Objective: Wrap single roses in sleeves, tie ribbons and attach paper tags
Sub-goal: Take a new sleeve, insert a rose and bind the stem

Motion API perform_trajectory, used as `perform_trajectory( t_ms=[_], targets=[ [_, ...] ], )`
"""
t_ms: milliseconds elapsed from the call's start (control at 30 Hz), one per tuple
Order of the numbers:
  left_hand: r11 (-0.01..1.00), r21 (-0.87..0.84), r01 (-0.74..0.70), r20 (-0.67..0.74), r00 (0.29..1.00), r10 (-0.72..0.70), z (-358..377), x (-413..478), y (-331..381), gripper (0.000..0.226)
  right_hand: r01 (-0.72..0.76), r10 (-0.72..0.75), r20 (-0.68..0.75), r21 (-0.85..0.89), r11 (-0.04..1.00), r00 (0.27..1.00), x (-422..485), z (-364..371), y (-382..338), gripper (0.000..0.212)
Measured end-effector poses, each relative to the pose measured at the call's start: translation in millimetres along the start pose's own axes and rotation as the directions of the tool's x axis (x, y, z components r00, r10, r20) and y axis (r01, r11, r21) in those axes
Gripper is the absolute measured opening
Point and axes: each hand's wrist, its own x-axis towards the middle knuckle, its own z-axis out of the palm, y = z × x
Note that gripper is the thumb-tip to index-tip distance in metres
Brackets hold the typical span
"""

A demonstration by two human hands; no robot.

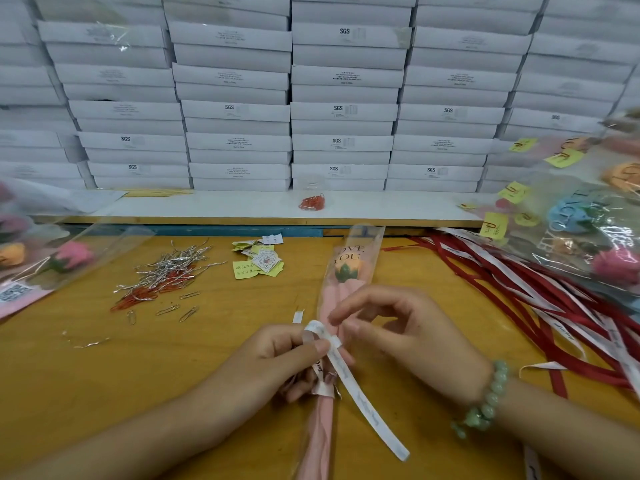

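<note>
Now keep the fingers [311, 347] of your left hand [273, 362] pinching the ribbon [360, 400] loop on the sleeved rose [346, 265], bloom toward 12 o'clock on the bench [194, 362], while your right hand [405, 337], loosely curled at 3 o'clock, snugs the knot.

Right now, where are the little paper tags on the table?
In the head view, the paper tags lie in a small heap on the wooden table, left of the sleeved rose and right of the pile of silver twist ties.
</note>
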Motion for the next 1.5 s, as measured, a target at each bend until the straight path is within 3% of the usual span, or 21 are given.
perform_trajectory(
  t_ms=[233, 367, 533, 800, 1100, 1233, 1500],
  targets=[
    [0.998, 0.008, -0.057, 0.032, 0.998, 0.057, -1.2, -1.6, 0.6, 0.041, 0.042, -0.026, 0.167, -0.092, 0.995, 0.986, 0.2, 0.4, 3.7, 0.005],
    [0.995, -0.040, -0.091, -0.072, 0.993, 0.088, -2.8, 1.5, -2.8, 0.035, 0.074, -0.053, 0.131, -0.160, 0.984, 0.990, 0.4, -0.4, 2.1, 0.006],
    [0.957, -0.272, -0.096, -0.139, 0.989, 0.060, -5.1, 4.1, -4.4, 0.017, 0.123, -0.109, 0.078, -0.207, 0.971, 0.991, -1.4, -0.4, -1.0, 0.005],
    [0.979, -0.183, -0.092, -0.125, 0.990, 0.070, -3.7, 1.8, -1.0, 0.030, 0.159, -0.132, 0.112, -0.284, 0.945, 0.985, -3.5, 0.2, -0.7, 0.009],
    [0.957, -0.268, -0.112, -0.186, 0.980, 0.063, -1.5, 3.4, 0.7, 0.033, 0.123, -0.097, 0.117, -0.236, 0.964, 0.988, -3.6, 1.1, 1.3, 0.012],
    [0.950, -0.296, -0.103, -0.185, 0.982, 0.049, -2.5, 2.5, 1.4, 0.033, 0.180, -0.148, 0.121, -0.331, 0.926, 0.982, -2.6, -0.2, -2.1, 0.016],
    [0.957, -0.283, -0.062, -0.122, 0.992, 0.028, -7.3, 0.9, -0.9, 0.022, 0.178, -0.138, 0.139, -0.337, 0.924, 0.981, -3.2, -0.3, -2.9, 0.018]
  ],
)
